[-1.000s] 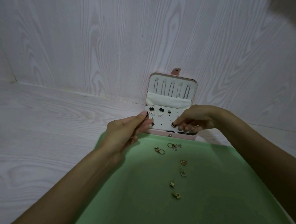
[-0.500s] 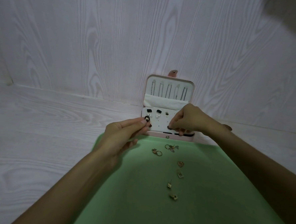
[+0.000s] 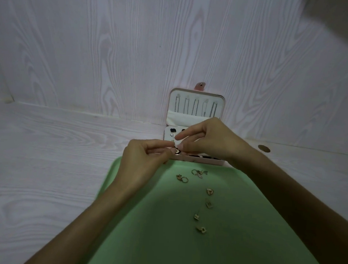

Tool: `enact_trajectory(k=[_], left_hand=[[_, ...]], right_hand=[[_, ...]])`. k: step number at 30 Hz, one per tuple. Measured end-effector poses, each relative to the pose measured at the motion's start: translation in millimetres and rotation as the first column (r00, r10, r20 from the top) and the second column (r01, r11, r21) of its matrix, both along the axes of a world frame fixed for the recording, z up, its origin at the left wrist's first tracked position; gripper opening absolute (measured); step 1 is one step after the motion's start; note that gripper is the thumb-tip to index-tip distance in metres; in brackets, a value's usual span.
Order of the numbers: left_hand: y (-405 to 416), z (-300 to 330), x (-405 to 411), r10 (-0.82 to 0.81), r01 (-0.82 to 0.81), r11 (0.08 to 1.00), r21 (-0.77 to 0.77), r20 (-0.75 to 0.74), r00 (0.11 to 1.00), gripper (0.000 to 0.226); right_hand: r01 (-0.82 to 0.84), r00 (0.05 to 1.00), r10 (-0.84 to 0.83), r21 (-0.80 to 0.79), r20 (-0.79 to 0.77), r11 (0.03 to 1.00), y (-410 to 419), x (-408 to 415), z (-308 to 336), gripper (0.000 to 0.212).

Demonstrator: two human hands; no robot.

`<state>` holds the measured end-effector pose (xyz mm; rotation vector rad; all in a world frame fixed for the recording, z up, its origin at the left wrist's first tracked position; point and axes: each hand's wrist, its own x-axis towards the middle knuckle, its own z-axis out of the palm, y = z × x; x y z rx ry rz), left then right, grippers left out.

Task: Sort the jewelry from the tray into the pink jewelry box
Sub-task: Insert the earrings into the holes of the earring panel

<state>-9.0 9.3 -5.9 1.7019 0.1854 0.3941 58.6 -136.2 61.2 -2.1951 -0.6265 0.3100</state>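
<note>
The black earring (image 3: 177, 151), just lifted off the jewelry box (image 3: 194, 121) panel, is now pinched between left hand (image 3: 145, 160) and right hand (image 3: 207, 140), so seating looks unfinished.

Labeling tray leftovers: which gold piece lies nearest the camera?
The lowest gold piece, last in the line running down the green tray; the other pieces lie farther up toward the box.

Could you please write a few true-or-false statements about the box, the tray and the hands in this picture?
1. The pink jewelry box stands open with its lid upright. True.
2. The green tray holds no jewelry. False: several gold pieces lie on it.
3. Both hands meet at a small dark earring. True: the left hand and right hand pinch at it.
4. The tray lies behind the box. False: it lies nearer the person.
</note>
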Motion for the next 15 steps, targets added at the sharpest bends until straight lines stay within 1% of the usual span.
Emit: enact_trajectory(k=[4, 5, 7, 9, 10, 12, 13, 14, 15], left_hand=[[-1.7, 3.4, -0.1, 0.015, -0.013, 0.994, -0.108, 0.016, 1.000, 0.020], [-2.5, 4.4, -1.1, 0.013, -0.012, 0.989, -0.145, 0.006, 1.000, 0.020], [-3.0, 5.7, -2.7, -0.021, 0.016, 0.981, -0.196, -0.024, 0.999, 0.022], [-5.2, 7.7, -4.3, -0.087, 0.078, 0.976, -0.202, -0.037, 0.995, 0.022], [-6.6, 8.5, -4.1, -0.114, 0.106, 0.973, -0.207, -0.028, 0.993, 0.022], [-7.1, 10.0, -3.7, -0.127, 0.125, 0.974, -0.188, -0.001, 0.992, 0.019], [-5.9, 8.8, -3.1, -0.109, 0.110, 0.985, -0.134, 0.015, 0.994, 0.017], [-3.5, 6.0, -2.0, -0.080, 0.081, 0.996, -0.040, 0.030, 0.996, 0.016], [-0.9, 3.0, -1.2, -0.055, 0.052, 0.996, 0.078, 0.033, 0.998, 0.014]], right_hand=[[0.001, 1.000, 0.000, 0.019, -0.026, 1.000, -1.9, -1.7, -4.6, 0.020], [0.000, 1.000, 0.001, 0.017, -0.008, 1.000, -1.8, -2.4, -6.1, 0.019], [0.008, 0.996, -0.006, -0.024, 0.094, 1.000, -1.0, -3.4, -8.3, 0.021], [0.037, 0.983, -0.024, -0.066, 0.180, 0.997, -2.8, -3.2, -6.2, 0.023], [0.051, 0.982, -0.039, -0.062, 0.183, 0.997, -5.6, -0.9, -3.2, 0.021], [0.100, 0.987, -0.098, -0.008, 0.127, 0.995, -16.2, 10.2, 5.0, 0.018], [0.142, 0.988, -0.143, 0.035, 0.054, 0.989, -23.4, 18.5, 9.4, 0.017], [0.190, 0.980, -0.185, 0.085, -0.068, 0.978, -30.3, 27.5, 13.3, 0.018], [0.246, 0.951, -0.211, 0.135, -0.227, 0.960, -35.7, 35.0, 16.0, 0.018]])
